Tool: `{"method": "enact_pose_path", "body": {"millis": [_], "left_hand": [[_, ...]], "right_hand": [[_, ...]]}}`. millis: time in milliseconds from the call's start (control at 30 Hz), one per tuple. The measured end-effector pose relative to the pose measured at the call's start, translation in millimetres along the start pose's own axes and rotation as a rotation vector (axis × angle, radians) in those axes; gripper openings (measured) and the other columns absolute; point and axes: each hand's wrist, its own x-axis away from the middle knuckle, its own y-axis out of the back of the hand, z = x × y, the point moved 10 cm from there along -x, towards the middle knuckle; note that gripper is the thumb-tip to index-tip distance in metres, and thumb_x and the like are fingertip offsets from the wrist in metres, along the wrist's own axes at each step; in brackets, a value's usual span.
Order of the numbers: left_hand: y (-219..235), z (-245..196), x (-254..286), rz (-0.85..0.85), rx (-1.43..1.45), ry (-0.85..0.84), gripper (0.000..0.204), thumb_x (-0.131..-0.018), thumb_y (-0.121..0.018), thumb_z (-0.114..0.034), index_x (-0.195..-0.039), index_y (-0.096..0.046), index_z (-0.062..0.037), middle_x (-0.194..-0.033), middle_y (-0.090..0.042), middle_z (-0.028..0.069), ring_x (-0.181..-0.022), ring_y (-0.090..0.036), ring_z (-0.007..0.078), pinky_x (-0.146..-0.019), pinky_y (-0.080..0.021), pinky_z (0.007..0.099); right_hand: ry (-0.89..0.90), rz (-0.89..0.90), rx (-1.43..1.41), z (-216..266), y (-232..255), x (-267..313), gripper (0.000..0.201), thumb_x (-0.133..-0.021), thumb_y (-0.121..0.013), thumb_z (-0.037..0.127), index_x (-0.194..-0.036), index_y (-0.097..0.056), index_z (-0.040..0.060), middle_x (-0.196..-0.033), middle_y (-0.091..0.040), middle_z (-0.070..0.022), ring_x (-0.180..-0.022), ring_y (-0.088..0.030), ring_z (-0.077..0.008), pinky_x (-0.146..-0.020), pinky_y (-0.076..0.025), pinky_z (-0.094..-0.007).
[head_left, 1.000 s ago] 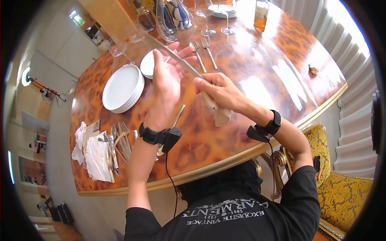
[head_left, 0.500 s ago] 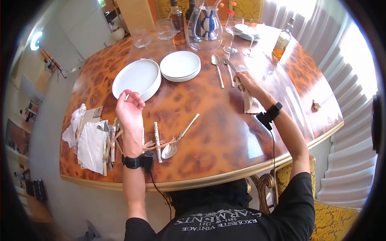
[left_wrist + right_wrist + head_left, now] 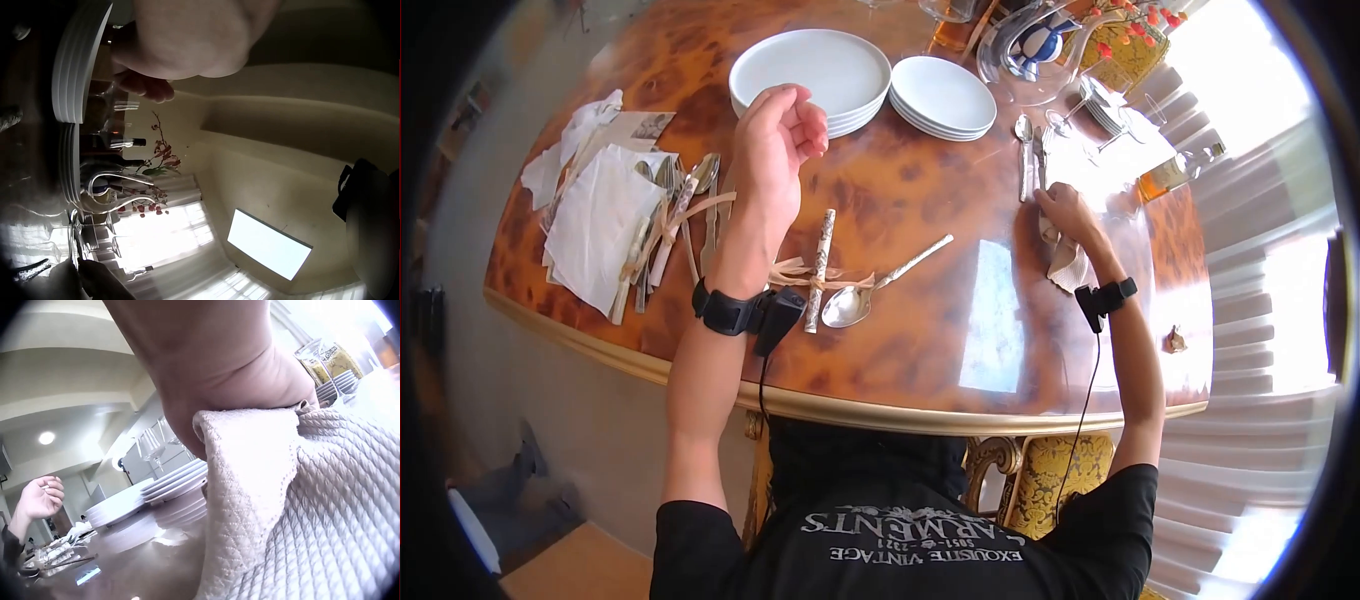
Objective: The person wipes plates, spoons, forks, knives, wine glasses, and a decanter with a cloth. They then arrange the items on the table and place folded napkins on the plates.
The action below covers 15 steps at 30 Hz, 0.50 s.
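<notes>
My right hand (image 3: 1070, 212) is low over the table's right side, holding a beige textured cloth (image 3: 1065, 262). A table knife (image 3: 1041, 165) runs from its fingertips, over the fork and beside the spoon (image 3: 1024, 150). The right wrist view shows the quilted cloth (image 3: 325, 500) hanging below the palm. My left hand (image 3: 780, 150) is raised in front of the large white plates (image 3: 810, 65), its fingers loosely bent around nothing. Below it lie a patterned-handled piece (image 3: 820, 270) tied with ribbon and a loose spoon (image 3: 847, 306).
Smaller white plates (image 3: 943, 92) are stacked beside the large ones. A glass decanter (image 3: 1005, 60), stemmed glasses and a liquor bottle (image 3: 1165, 180) stand at the back right. White napkins (image 3: 605, 215) and tied cutlery (image 3: 665, 225) lie at left. A crumpled scrap (image 3: 1174, 340) sits near the right edge.
My right hand has carried the knife and cloth away from my left hand to the spoon and fork at the right. My left hand has drawn back, empty. The head view has shifted.
</notes>
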Motion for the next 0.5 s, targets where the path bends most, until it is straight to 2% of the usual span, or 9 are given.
{"method": "enact_pose_path", "body": {"millis": [67,200,300,367,400,467,500], "left_hand": [[-1.4,0.3,1.8,-0.002,-0.021,0.006,0.016,-0.094,-0.051,-0.020,-0.095,-0.055,-0.0049,-0.070,-0.058,0.0078,-0.060,-0.053,0.0169,-0.057,-0.044,0.0277],[-5.9,-0.6,3.5,0.015,-0.045,0.016,0.016,-0.094,-0.050,-0.020,-0.095,-0.056,-0.0047,-0.069,-0.059,0.0075,-0.059,-0.053,0.0164,-0.057,-0.043,0.0276],[-0.7,-2.9,2.7,-0.022,-0.043,0.019,0.016,-0.094,-0.050,-0.020,-0.094,-0.056,-0.0044,-0.069,-0.059,0.0072,-0.059,-0.053,0.0163,-0.057,-0.043,0.0276],[1.3,-3.3,2.0,-0.021,-0.043,0.011,0.016,-0.093,-0.050,-0.019,-0.094,-0.056,-0.0041,-0.069,-0.059,0.0071,-0.059,-0.054,0.0164,-0.058,-0.042,0.0278],[3.3,-2.2,1.2,-0.031,-0.047,0.017,0.016,-0.093,-0.050,-0.019,-0.094,-0.056,-0.0041,-0.069,-0.059,0.0071,-0.059,-0.054,0.0164,-0.058,-0.042,0.0278],[2.4,-2.8,-0.3,0.004,-0.039,0.003,0.016,-0.093,-0.051,-0.019,-0.094,-0.056,-0.0039,-0.069,-0.059,0.0072,-0.059,-0.054,0.0165,-0.058,-0.042,0.0281],[2.3,-1.7,0.3,0.000,-0.031,0.009,0.015,-0.093,-0.052,-0.018,-0.093,-0.056,-0.0037,-0.070,-0.060,0.0074,-0.060,-0.054,0.0166,-0.059,-0.043,0.0283]], "right_hand": [[0.093,-0.059,0.157,16.0,8.5,7.2,0.044,-0.087,-0.057,0.038,-0.085,-0.065,-0.0048,-0.074,-0.065,-0.0196,-0.068,-0.063,-0.0272,-0.068,-0.049,-0.0407],[0.092,-0.059,0.231,17.3,15.7,9.1,0.044,-0.087,-0.059,0.039,-0.086,-0.066,-0.0045,-0.075,-0.066,-0.0195,-0.069,-0.064,-0.0286,-0.068,-0.049,-0.0405],[0.130,-0.082,0.120,22.2,28.5,13.8,0.044,-0.088,-0.059,0.039,-0.084,-0.064,-0.0044,-0.073,-0.065,-0.0164,-0.065,-0.062,-0.0275,-0.065,-0.049,-0.0408],[0.165,-0.134,-0.142,36.7,47.8,30.6,0.040,-0.091,-0.059,0.037,-0.084,-0.064,-0.0016,-0.065,-0.061,-0.0120,-0.063,-0.063,-0.0217,-0.059,-0.050,-0.0356],[0.165,-0.122,-0.144,44.9,52.8,43.1,0.040,-0.091,-0.059,0.037,-0.084,-0.064,-0.0016,-0.065,-0.061,-0.0120,-0.063,-0.063,-0.0217,-0.059,-0.050,-0.0356],[0.032,0.011,-0.706,62.6,44.0,70.9,0.040,-0.097,-0.054,0.040,-0.087,-0.063,0.0023,-0.061,-0.054,-0.0040,-0.057,-0.055,-0.0093,-0.050,-0.044,-0.0255],[0.020,0.024,-0.715,69.0,35.6,77.6,0.040,-0.097,-0.054,0.040,-0.087,-0.063,0.0023,-0.061,-0.054,-0.0040,-0.057,-0.055,-0.0093,-0.050,-0.044,-0.0255]]}}
